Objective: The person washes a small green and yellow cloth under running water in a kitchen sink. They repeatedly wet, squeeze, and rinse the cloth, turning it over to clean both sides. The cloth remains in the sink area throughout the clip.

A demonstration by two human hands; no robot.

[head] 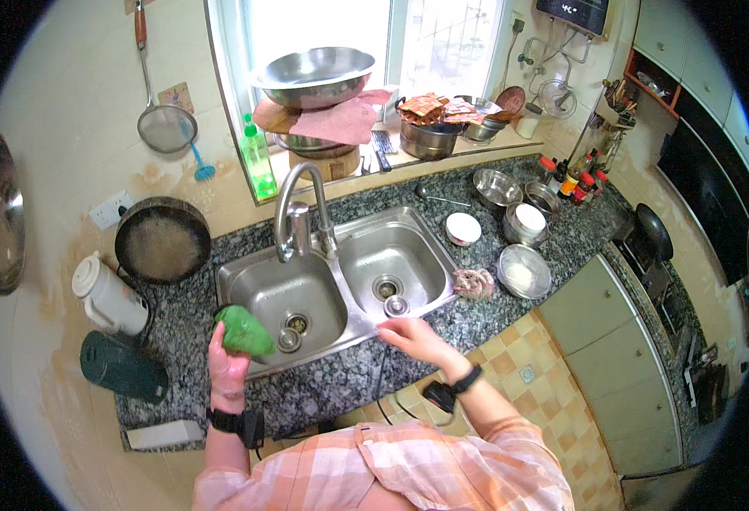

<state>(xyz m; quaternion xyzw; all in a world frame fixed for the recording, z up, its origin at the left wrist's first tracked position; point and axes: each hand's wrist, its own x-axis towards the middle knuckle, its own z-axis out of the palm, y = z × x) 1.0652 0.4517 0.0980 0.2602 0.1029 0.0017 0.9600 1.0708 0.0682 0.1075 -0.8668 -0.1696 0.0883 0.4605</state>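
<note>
My left hand [227,364] grips a bunched green item, apparently a cloth [245,332], over the front left corner of the double stainless-steel sink [359,313]. Near the sink's front rim, by the divider, my right hand [416,338] has its fingers loosely bent, and nothing shows in them. Whether its fingertips touch the rim is unclear. A curved metal faucet [310,169] stands behind the basins. Metal drain stoppers sit in both the left basin [253,290] and the right basin [374,252], beside the drains.
Right of the sink are a crumpled rag [474,283], a white bowl [463,228], a clear bowl [524,271] and metal bowls [497,187]. A frying pan [163,239], white kettle [109,297] and dark green container [123,366] stand at left. Pots and basins crowd the windowsill [393,165].
</note>
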